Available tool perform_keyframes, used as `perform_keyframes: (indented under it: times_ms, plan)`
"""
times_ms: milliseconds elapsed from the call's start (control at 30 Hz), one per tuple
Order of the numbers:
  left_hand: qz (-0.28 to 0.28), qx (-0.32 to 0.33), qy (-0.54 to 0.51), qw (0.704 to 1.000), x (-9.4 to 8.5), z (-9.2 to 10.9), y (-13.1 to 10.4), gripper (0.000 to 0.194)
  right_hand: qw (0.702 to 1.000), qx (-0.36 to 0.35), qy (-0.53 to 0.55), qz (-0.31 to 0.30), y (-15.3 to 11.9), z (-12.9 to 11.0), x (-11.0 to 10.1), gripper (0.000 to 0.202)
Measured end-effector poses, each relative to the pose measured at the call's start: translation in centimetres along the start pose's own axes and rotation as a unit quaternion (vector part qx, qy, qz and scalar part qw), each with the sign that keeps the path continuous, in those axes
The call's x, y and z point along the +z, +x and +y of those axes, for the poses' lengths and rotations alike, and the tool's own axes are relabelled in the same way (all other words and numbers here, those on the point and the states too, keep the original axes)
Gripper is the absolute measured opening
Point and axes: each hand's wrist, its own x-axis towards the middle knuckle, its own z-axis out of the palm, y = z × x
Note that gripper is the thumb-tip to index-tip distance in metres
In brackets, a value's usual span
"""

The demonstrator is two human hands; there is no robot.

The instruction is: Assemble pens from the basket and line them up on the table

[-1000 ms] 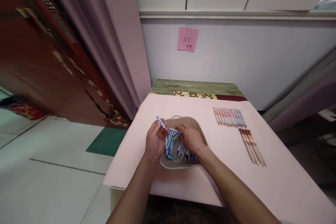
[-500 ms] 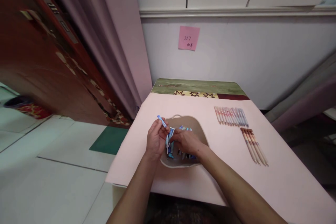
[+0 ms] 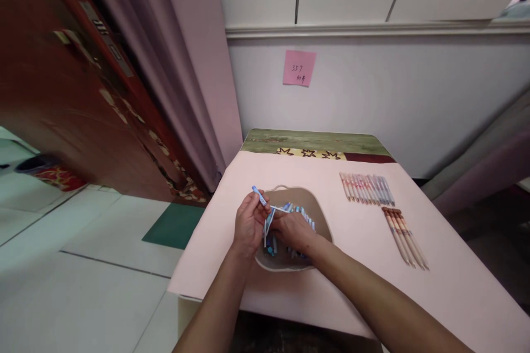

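Observation:
Between the thumb and fingers of my left hand (image 3: 249,225) is a light blue pen (image 3: 259,196), its top end pointing up and away to the left. This hand is closed, above the left side of a grey-brown basket (image 3: 319,219). My right hand (image 3: 296,230) reaches down into the basket, its fingers curled among loose pens; what they grip is hidden. A thin white pen (image 3: 280,209) lies slanted between the two hands. Several blue and white pens (image 3: 307,219) show behind the right hand, and a few more (image 3: 271,245) lie below the left fingers.
On the pink-covered table (image 3: 314,298), a row of pink to grey-blue pens (image 3: 366,188) lies at the right. Nearer, brown-topped beige pens (image 3: 404,238) lie side by side. A pink note (image 3: 299,68) is on the wall behind, and a red door (image 3: 83,94) stands left.
The right hand has shifted slightly among the pens in the basket, and the white pen between the hands now lies flatter. The left hand still holds the blue pen. The view has tilted a little.

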Motion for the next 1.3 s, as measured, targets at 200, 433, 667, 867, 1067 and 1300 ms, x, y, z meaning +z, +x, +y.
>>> perform_keyframes:
  times_ms: [200,433,667,867,1067,1300]
  plan:
    - [0.005,-0.002,-0.001,1.000,-0.2,0.0,0.2,0.017,0.999,-0.043,-0.028,0.012,0.6,-0.2,0.8,0.026]
    - [0.002,-0.003,0.007,1.000,-0.3,0.0,0.2,0.018,0.994,-0.072,-0.080,0.012,1.3,-1.0,1.9,0.027]
    - [0.019,-0.033,0.021,0.999,0.9,0.9,-0.3,0.019,0.993,0.001,-0.035,0.111,-0.6,-0.4,-1.3,0.024]
    - [0.053,-0.058,-0.014,0.997,3.7,1.7,-2.8,0.007,0.857,0.084,0.314,0.401,-5.3,0.6,-4.1,0.019]
    - [0.055,-0.051,0.029,0.997,5.6,0.0,-5.9,0.016,0.749,0.092,0.480,0.447,-7.6,-1.8,-3.5,0.020]
    - [0.026,0.101,0.226,0.968,5.5,-0.5,-6.7,0.019,0.669,0.138,0.594,0.425,-8.3,-2.2,-3.4,0.025]
